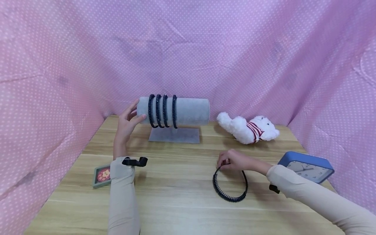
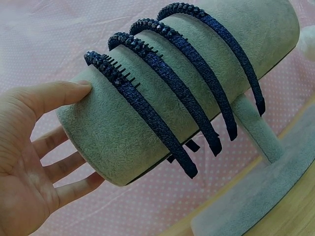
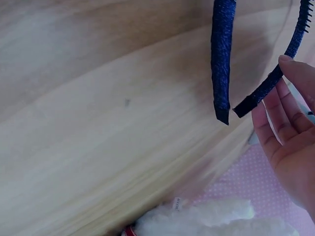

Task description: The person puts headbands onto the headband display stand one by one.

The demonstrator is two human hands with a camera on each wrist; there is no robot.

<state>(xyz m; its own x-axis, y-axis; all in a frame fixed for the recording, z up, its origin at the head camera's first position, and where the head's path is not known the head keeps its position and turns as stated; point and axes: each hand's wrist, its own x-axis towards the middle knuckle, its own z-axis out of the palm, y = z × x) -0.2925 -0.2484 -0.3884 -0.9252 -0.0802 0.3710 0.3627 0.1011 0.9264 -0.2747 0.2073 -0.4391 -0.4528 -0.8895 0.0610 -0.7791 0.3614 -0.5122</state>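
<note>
A grey velvety roll-shaped headband stand point(image 1: 192, 111) stands upright on its flat base at the back of the table. My left hand point(image 1: 124, 126) grips the roll's left end, thumb on the front and fingers round the far side. Several dark blue beaded headbands point(image 2: 184, 91) with comb teeth sit over the roll, three closer together and one farther right. Above the table at the right, my right hand point(image 1: 236, 160) pinches another toothed headband point(image 1: 232, 198) near one tip between thumb and fingers. Both its tips point(image 3: 222, 105) show in the right wrist view, with its toothed arc toward the table's front.
A white plush toy point(image 1: 239, 129) in a red-striped top lies at the back right. A blue-framed clock point(image 1: 308, 160) stands beside the right forearm, partly covered by it. A small green-framed item point(image 1: 98, 178) lies by the left sleeve. Pink dotted cloth point(image 1: 188, 49) surrounds the wooden table.
</note>
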